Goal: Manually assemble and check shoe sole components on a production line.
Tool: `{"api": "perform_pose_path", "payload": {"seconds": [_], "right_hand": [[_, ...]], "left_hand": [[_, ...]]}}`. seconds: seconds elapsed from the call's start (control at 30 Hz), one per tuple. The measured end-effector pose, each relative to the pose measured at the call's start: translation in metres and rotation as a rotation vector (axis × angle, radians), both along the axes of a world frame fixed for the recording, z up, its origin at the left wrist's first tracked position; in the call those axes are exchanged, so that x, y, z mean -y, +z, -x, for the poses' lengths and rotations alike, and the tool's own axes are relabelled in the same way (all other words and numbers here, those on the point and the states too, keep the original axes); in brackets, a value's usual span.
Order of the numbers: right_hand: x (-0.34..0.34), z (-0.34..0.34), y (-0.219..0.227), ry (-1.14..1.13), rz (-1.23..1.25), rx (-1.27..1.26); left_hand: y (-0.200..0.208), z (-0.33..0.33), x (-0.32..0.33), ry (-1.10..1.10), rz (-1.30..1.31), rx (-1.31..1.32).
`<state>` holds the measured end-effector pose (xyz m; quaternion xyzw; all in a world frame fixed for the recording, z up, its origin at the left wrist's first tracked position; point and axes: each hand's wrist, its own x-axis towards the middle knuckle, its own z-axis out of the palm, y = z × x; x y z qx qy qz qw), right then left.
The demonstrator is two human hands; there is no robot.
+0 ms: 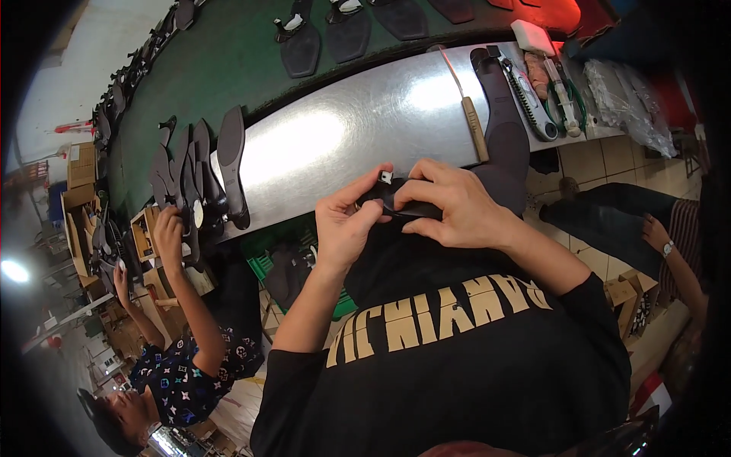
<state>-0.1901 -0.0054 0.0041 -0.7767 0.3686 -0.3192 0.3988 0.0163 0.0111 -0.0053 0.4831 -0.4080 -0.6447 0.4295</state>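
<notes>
- A small black shoe part (400, 204) is held between both hands, close to the chest and just in front of the near edge of the counter (343, 137).
- The left hand (346, 225) is closed on the left end of the part, with thumb and fingers (364, 192) pinched together on it.
- The right hand (449, 206) is laid over the right end of the part, its fingers curled and clamped on it.
- A small white tab (386, 177) is seen at the top of the part, between the two hands.
- The counter is covered with a shiny metal sheet, and a green belt (221, 61) runs along its far side.
- A brush with a wooden handle (474, 126) is laid on the metal sheet, just beyond the right hand.
- A long dark sole (499, 114) is laid beside the brush, to its right.
- A box cutter (529, 99) and green-handled scissors (567, 107) are laid further right, near the end of the counter.
- Dark soles (301, 46) are spread flat on the belt, well apart from the hands.
- A row of black soles (202, 171) is stood on edge at the left end of the counter.
- Another person's hand (169, 232) is placed at that row, on the left.
- A second person's hand with a wristwatch (656, 232) is seen at the right, over the tiled floor (601, 164).
</notes>
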Motion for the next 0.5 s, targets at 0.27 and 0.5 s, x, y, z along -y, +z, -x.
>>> {"api": "perform_pose_path", "payload": {"seconds": [0.27, 0.5], "right_hand": [[-0.008, -0.005, -0.007, -0.082, -0.009, 0.030], [-0.010, -0.005, -0.012, -0.136, 0.381, 0.047]], "left_hand": [[0.012, 0.003, 0.005, 0.004, -0.030, 0.032], [0.028, -0.005, 0.009, 0.000, -0.327, -0.211]]}}
